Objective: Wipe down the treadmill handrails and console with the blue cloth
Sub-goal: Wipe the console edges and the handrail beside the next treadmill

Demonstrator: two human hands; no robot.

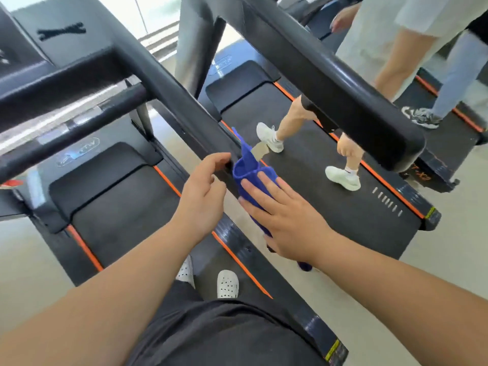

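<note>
Shorts, right hand flat on blue cloth on handrail, left hand slack, empty; walker beyond

Faint lettering on the treadmills

The oval badge on the near treadmill ends in what looks like "TW". A matching badge on the next treadmill to the right is equally blurred. Upside-down orange characters on the far right treadmill's rear end resemble "CX-". The yellow stickers are unreadable.

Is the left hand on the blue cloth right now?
No: the right hand presses the blue cloth flat on the handrail, while the left hand sits beside it, off the cloth.
</note>
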